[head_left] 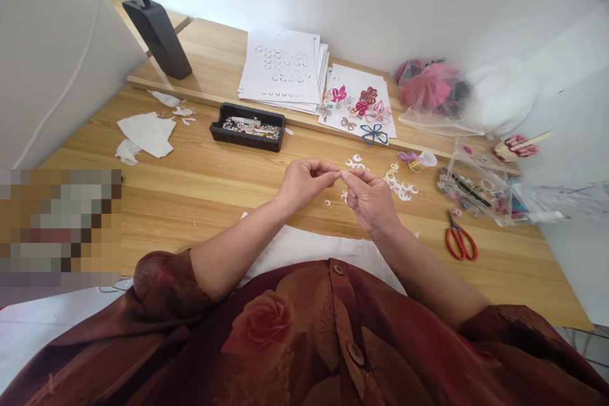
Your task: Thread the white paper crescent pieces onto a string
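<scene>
Your left hand (304, 185) and right hand (371, 200) press fingertips (339, 174) together; I cannot tell what they pinch; relax them and it could drop among the white paper curls (356, 163).

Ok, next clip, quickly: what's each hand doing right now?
Left hand: closed in a pinch at the right's fingertips; anything held is too small to tell.
Right hand: closed in a pinch; whether it holds anything cannot be told.

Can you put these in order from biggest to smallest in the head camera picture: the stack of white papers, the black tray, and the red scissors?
1. The stack of white papers looks largest.
2. The black tray comes next.
3. The red-handled scissors look smallest, though they are nearer the camera.
</scene>
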The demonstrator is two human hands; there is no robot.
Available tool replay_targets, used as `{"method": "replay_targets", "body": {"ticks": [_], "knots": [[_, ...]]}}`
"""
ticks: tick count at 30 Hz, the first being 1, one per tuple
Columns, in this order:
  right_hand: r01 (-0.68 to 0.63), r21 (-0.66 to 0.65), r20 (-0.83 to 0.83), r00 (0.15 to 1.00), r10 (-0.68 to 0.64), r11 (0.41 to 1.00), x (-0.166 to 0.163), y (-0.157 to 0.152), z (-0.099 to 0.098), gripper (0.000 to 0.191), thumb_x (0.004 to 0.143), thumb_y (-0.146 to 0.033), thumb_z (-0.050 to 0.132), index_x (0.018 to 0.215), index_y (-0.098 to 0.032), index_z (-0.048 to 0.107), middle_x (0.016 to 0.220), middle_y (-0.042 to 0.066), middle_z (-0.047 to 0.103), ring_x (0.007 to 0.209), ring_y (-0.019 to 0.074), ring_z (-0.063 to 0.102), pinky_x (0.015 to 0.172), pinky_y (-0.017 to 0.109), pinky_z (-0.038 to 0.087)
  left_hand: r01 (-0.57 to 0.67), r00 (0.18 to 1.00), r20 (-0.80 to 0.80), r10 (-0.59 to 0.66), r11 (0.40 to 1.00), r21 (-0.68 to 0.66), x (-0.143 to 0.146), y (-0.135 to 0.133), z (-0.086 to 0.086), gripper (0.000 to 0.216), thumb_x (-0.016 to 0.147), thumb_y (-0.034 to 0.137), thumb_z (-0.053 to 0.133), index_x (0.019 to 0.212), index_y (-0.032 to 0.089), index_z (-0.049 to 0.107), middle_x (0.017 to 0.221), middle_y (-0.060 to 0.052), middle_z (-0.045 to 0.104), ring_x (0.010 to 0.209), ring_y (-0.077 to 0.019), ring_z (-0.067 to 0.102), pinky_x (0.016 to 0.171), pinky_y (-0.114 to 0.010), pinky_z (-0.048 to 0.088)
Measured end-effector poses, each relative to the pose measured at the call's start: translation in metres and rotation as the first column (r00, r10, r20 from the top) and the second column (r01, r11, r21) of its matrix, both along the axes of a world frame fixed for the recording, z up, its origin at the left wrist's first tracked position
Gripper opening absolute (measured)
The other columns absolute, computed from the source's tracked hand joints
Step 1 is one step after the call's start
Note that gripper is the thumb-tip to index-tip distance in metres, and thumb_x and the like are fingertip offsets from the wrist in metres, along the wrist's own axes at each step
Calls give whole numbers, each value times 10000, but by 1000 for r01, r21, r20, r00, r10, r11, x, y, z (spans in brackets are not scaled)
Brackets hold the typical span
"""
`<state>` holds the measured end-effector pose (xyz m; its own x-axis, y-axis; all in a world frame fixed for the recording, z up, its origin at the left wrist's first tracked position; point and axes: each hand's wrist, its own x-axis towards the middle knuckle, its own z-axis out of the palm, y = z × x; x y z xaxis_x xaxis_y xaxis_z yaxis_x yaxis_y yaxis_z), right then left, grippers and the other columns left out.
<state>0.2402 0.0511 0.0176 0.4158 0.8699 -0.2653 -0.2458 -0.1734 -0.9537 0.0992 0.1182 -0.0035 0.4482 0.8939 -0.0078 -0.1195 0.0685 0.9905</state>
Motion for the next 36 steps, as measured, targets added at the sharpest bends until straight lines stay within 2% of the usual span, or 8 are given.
{"method": "replay_targets", "body": {"ticks": [8,15,25,36], "knots": [[0,-36,-34,999,-1,999,-3,-1,2,417,516,-415,960,736,-203,676,444,-96,475,393,34,291,400,199,170,-6,997,81,17,991,-130,2,-2,-1,239,695,345,858,785,138,780,713,-31,741,658,-115,638,682,-263,504],[-17,-51,-46,999,14,999,-4,-1,2,401,539,-412,942,752,-206,673,452,-99,471,391,34,282,397,206,167,-35,998,52,42,991,-127,3,-3,4,170,686,278,823,762,143,754,711,-21,737,664,-115,648,693,-258,509],[-37,-59,-80,996,32,998,-2,-1,3,405,552,-405,946,756,-220,650,460,-107,453,398,37,270,401,210,153,-19,998,63,29,990,-141,3,-3,4,181,693,293,827,774,145,761,724,-27,738,670,-117,640,699,-266,516],[-74,-76,-145,987,63,994,-1,-2,5,432,558,-401,954,736,-217,606,465,-120,420,405,33,262,398,205,169,5,993,113,19,977,-215,4,-2,4,195,670,295,843,738,139,748,712,-17,714,669,-100,611,687,-255,498]]}}
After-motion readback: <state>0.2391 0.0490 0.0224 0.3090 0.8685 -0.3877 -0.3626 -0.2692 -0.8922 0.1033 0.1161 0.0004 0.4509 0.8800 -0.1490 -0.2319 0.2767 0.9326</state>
